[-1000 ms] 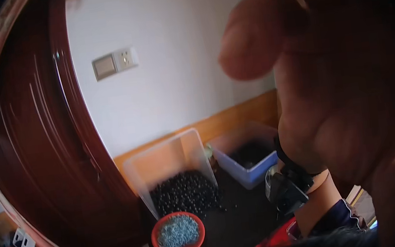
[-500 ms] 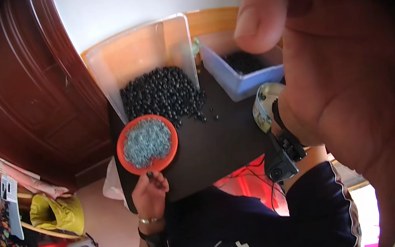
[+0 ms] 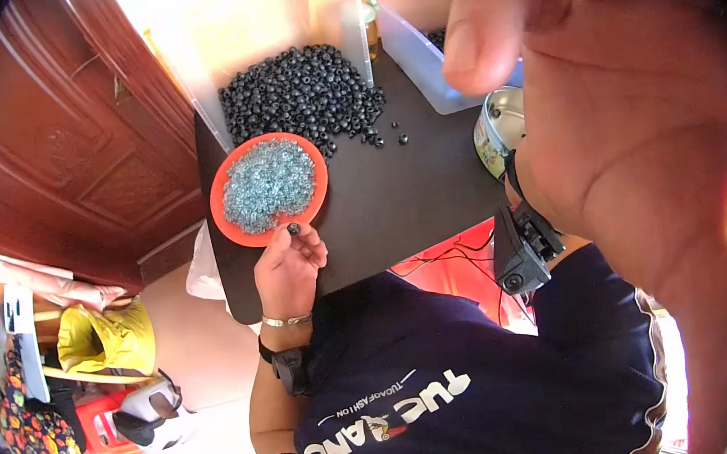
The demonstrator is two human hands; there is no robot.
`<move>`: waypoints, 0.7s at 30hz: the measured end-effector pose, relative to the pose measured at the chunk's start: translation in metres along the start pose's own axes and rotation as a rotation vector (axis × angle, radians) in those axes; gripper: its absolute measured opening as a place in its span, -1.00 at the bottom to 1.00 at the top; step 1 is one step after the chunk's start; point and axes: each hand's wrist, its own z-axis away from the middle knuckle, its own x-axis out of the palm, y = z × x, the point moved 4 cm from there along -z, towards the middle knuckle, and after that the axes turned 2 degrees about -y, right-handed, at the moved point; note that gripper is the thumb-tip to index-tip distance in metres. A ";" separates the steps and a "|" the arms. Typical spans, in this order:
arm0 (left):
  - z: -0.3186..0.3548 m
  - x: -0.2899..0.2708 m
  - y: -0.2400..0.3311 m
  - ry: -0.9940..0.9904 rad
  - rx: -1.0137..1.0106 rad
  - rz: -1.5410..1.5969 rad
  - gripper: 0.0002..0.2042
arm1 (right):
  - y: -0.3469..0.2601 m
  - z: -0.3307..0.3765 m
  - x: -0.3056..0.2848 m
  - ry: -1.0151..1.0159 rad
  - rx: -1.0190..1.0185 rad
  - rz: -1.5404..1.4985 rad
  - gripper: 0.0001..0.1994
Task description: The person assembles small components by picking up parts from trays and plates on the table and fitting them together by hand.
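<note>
My left hand (image 3: 290,268) is closed in a pinch on a small black bead (image 3: 294,229), just off the near rim of a red plate (image 3: 222,222). Small, pale blue-grey glassy beads (image 3: 263,185) are heaped on this plate. Behind it, a pile of black beads (image 3: 302,98) spills from a clear plastic bin (image 3: 352,10) standing on its side. Of my right arm I see the forearm (image 3: 570,241) with a small camera (image 3: 521,253) strapped on; another person's large open hand (image 3: 631,112), close to the lens, hides my right hand.
A translucent bluish bin (image 3: 435,73) and a round tin (image 3: 489,143) stand at the right of the dark table (image 3: 396,196). Dark cables (image 3: 449,257) hang by something red. A wooden door (image 3: 65,164) and a yellow bag (image 3: 100,336) are at left.
The view has tilted, so the table and its contents sit higher in the picture. My left hand keeps its pinch on the black bead. The other person's hand stays close to the lens.
</note>
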 end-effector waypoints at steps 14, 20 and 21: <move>0.006 -0.009 -0.009 0.068 -0.041 0.033 -0.80 | 0.012 0.023 0.006 0.080 0.081 -0.005 -0.80; 0.002 -0.009 -0.013 0.072 -0.042 0.175 -0.82 | 0.013 0.025 -0.020 0.081 0.130 0.056 -0.81; 0.007 -0.017 -0.005 0.033 -0.015 0.156 -0.81 | 0.009 0.029 -0.021 0.090 0.143 0.067 -0.82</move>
